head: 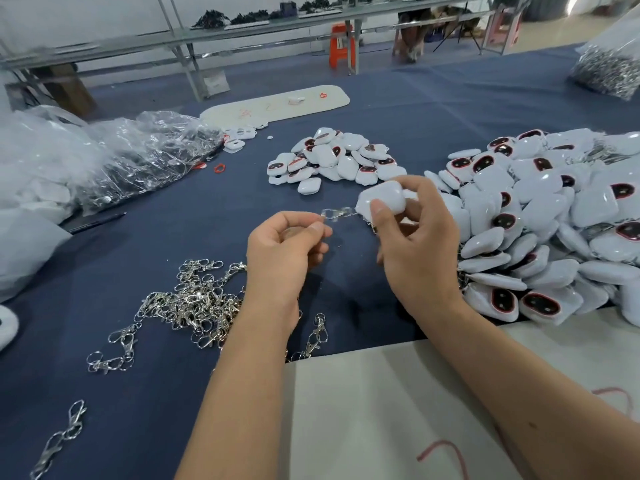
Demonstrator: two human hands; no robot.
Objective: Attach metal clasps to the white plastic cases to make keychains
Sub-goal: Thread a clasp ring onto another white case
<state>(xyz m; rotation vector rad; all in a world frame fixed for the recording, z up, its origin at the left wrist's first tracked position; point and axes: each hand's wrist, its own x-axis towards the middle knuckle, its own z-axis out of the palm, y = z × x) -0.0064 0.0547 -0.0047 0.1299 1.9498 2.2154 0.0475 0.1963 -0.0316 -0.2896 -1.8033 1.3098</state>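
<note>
- At the far left, crumpled clear plastic bags [131, 150] are seen on the blue table cover [398, 109].
- Near left, a tangle of loose metal clasps [194, 306] is spread on the cloth, with a few strays lying nearer still.
- The left hand [287, 244] is curled, and one metal clasp [334, 214] is pinched between thumb and forefinger, blurred in the view.
- The right hand [412, 237] is closed round a white plastic case [381, 199], held above the cloth, with the clasp's chain end touching its left edge.
- It is judged that the joining is under way; the case should be kept steady and the ring fed fully through its loop before release. Whether the link is closed cannot be told.
- Beyond the hands, a small heap of cases [332, 161] is seen; at the right, a large heap [554, 220], apparently finished, with chains showing.
</note>
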